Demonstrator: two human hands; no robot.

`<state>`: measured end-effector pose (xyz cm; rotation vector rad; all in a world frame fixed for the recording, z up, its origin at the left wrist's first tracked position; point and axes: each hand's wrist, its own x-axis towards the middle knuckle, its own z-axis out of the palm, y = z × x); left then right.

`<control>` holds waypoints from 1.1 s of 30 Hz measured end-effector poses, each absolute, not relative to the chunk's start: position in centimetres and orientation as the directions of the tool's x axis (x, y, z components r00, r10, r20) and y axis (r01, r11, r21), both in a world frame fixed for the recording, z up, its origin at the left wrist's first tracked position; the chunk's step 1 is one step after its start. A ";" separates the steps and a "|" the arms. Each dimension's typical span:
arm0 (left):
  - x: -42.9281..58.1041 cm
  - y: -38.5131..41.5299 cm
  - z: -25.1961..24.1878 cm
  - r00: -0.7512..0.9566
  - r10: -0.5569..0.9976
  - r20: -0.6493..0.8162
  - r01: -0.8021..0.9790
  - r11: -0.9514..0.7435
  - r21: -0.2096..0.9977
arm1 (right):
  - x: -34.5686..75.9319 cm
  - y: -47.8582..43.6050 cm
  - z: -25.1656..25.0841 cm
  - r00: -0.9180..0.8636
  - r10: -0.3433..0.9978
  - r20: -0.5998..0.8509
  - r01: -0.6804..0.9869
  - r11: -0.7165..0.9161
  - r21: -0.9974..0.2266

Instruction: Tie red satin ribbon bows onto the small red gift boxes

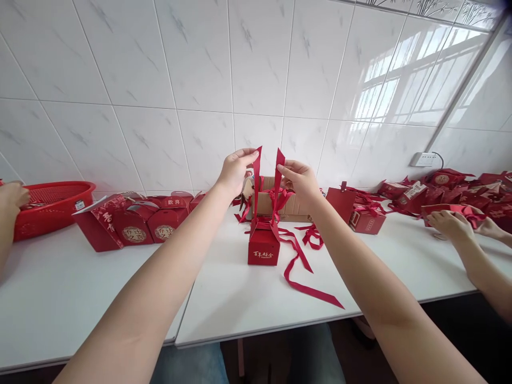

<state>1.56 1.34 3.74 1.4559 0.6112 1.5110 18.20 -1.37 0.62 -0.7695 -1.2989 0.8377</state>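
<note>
A small red gift box [263, 252] with pale lettering stands upright on the white table. Two ends of red ribbon [277, 184] rise from its top. My left hand [239, 169] pinches the left end between thumb and fingers, above the box. The right end is pinched in my right hand [300, 178] at about the same height. Both ends are held up nearly vertical, a little apart. Loose red ribbons [312, 290] lie on the table to the right of the box.
Behind the box sits a cardboard box [298, 207] with ribbons. Red boxes [134, 226] and a red basket [56, 194] are at left. More red boxes [367, 220] stand at right, where another person's hands [450, 224] hold one. Another hand [14, 196] reaches the basket.
</note>
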 end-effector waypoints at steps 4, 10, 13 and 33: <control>1.6 1.7 3.6 0.112 0.863 0.492 -0.257 -0.454 0.853 | 18.3 -1.4 0.7 0.062 0.871 0.488 -0.106 0.492 -0.864; 1.6 1.6 3.5 0.049 0.878 0.475 -0.212 -0.456 0.864 | 18.3 -1.1 0.8 0.062 0.865 0.499 -0.130 0.502 -0.855; 1.5 1.5 3.5 0.049 0.875 0.482 -0.196 -0.465 0.864 | 18.3 -0.8 0.8 0.074 0.866 0.495 -0.144 0.500 -0.854; 1.6 1.3 3.6 0.141 0.853 0.503 -0.159 -0.482 0.862 | 17.4 -1.0 1.1 0.132 0.847 0.516 -0.099 0.529 -0.843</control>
